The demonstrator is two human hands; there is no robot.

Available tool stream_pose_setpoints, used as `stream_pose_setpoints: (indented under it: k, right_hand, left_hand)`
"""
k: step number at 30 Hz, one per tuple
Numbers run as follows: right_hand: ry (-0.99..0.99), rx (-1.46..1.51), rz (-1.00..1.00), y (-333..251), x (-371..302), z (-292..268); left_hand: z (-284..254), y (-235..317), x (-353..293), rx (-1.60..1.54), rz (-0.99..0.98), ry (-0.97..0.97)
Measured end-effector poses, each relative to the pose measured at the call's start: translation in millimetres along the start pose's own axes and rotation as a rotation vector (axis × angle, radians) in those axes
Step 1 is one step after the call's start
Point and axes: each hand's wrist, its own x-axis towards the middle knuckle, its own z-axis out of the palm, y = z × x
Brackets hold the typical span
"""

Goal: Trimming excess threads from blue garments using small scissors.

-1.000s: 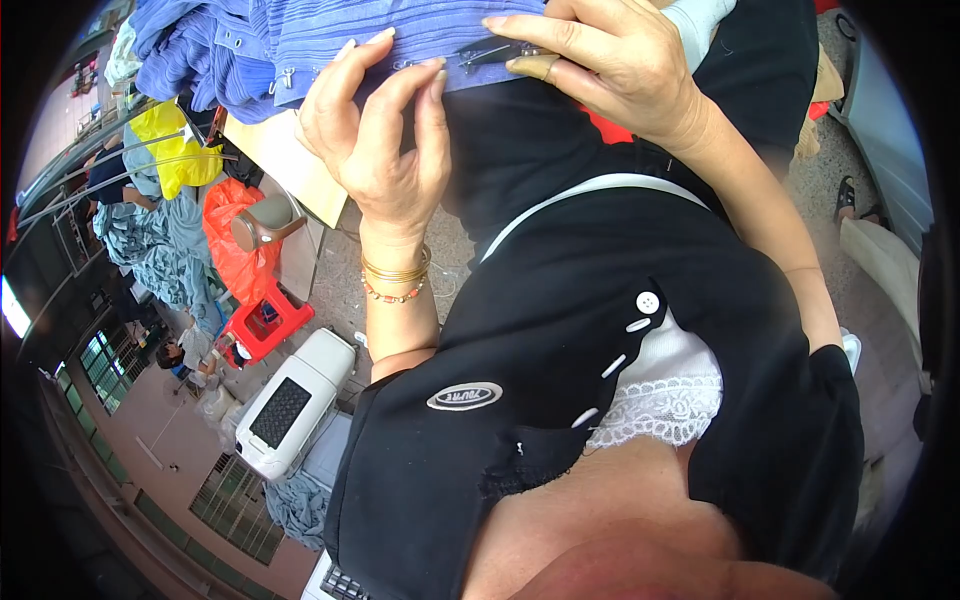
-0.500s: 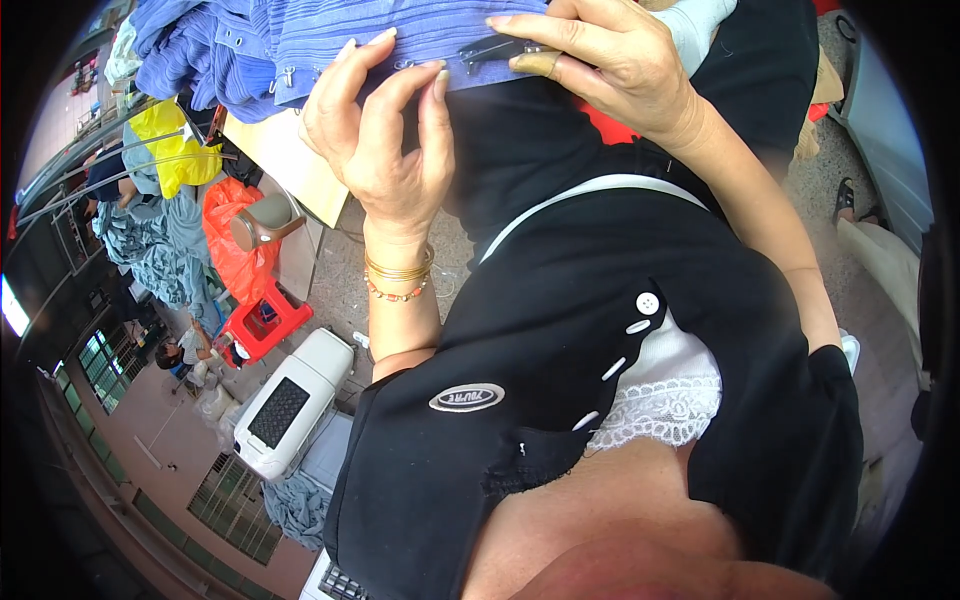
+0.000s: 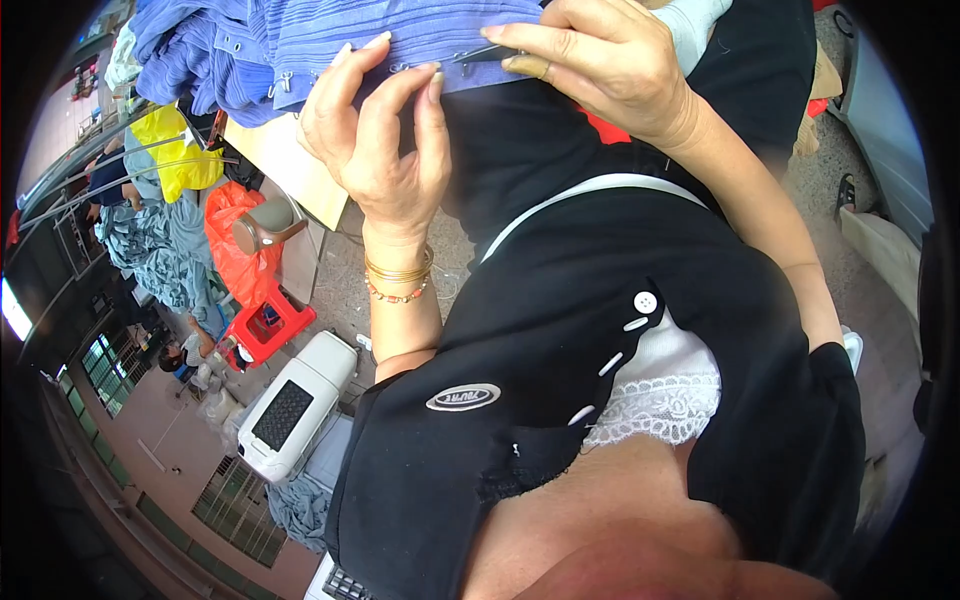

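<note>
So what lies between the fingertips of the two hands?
In the head view, blue ribbed fabric spans the gap between the left hand and the right hand, with the slim dark tool in the right reaching over it.

I've 2 hands: 1 L hand, 1 R hand; 1 pr. black thread snips; min. 1 blue ribbed garment, can't tell if more; 4 white btns; 1 beaded bracelet; gold bangles, no. unclear; 1 oval patch; 1 red plastic stool; 1 brown tumbler; 1 orange-red plastic bag.
</note>
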Motion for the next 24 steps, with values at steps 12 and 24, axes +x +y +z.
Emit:
stream_pose_setpoints:
  k: [12,24]
  right_hand:
    - [0.194,0.572,0.416,23.0,-18.0,-16.0]
    - [-0.014,0.375,0.201,18.7,-24.0,-26.9]
  left_hand:
    - [-0.6,19.6,21.8,0.291,0.144,-0.181]
    - [5.3,14.4,30.9,0.303,0.279,-0.239]
